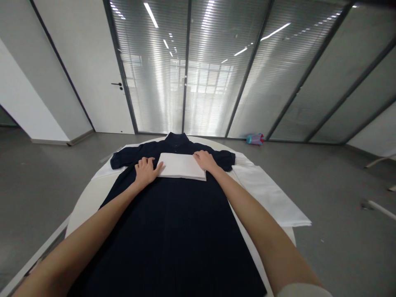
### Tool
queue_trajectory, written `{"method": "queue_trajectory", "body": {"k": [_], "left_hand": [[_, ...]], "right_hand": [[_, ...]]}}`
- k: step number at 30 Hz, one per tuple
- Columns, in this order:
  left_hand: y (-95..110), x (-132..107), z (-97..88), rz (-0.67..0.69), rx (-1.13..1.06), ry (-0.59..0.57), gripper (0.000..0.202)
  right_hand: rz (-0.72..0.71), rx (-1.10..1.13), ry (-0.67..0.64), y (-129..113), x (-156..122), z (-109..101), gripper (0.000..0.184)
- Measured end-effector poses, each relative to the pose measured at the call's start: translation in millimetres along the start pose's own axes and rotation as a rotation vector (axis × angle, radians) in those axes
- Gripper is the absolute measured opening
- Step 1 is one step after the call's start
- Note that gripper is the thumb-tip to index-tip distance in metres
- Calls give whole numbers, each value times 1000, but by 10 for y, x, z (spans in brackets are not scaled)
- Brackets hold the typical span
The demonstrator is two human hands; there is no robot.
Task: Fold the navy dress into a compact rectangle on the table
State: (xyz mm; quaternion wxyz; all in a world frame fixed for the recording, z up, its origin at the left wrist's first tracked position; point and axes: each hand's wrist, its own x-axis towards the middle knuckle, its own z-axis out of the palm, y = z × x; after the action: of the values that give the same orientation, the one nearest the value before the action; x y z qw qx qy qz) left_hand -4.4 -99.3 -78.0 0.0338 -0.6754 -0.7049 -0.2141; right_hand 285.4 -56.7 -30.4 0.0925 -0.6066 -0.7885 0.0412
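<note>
A dark navy short-sleeved garment (pixel 173 222) with a collar lies spread out, its collar at the far end and its lower part towards me. On its chest rests a flat, folded white piece (pixel 182 166), either cloth or paper; I cannot tell which. My left hand (pixel 146 171) lies on the garment with fingers spread, its thumb touching the left edge of the white piece. At the piece's upper right corner my right hand (pixel 205 160) lies flat, fingers stretched out over the edge.
Under the garment is a round white table (pixel 83 208). A white cloth (pixel 272 194) hangs over its right edge. Beyond stand a glass partition with blinds (pixel 210 90) and a white door (pixel 83 62). A blue and pink bundle (pixel 255 139) lies on the grey floor.
</note>
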Motion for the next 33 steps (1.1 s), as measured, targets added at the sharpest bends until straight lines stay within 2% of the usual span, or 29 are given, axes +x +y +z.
{"method": "queue_trajectory", "body": {"k": [5, 9, 11, 18, 22, 25, 27, 30, 33], "left_hand": [[-20, 49, -44, -66, -105, -164, 65], [-53, 122, -33, -130, -189, -205, 61], [-74, 145, -48, -119, -223, -225, 57], [-182, 137, -240, 67, -579, -422, 55], [-64, 98, -417, 102, -910, -380, 62], [252, 104, -546, 16, -1183, -300, 71], [606, 133, -596, -62, -1349, -302, 67], [1326, 177, -590, -128, -1507, -382, 49], [2132, 153, -496, -126, -1586, -475, 36]], "right_hand": [[-56, 67, -195, 132, 338, -94, 50], [1, 45, -252, 195, 404, -99, 56], [37, 48, -262, 225, 382, -103, 59], [9, 367, -81, 303, 222, -179, 53], [8, 550, 39, 325, -77, -439, 52], [56, 632, 85, 455, -495, -762, 52], [117, 654, 113, 629, -841, -988, 53], [266, 657, 157, 983, -1404, -1256, 51], [445, 630, 185, 1358, -1963, -1387, 46]]}}
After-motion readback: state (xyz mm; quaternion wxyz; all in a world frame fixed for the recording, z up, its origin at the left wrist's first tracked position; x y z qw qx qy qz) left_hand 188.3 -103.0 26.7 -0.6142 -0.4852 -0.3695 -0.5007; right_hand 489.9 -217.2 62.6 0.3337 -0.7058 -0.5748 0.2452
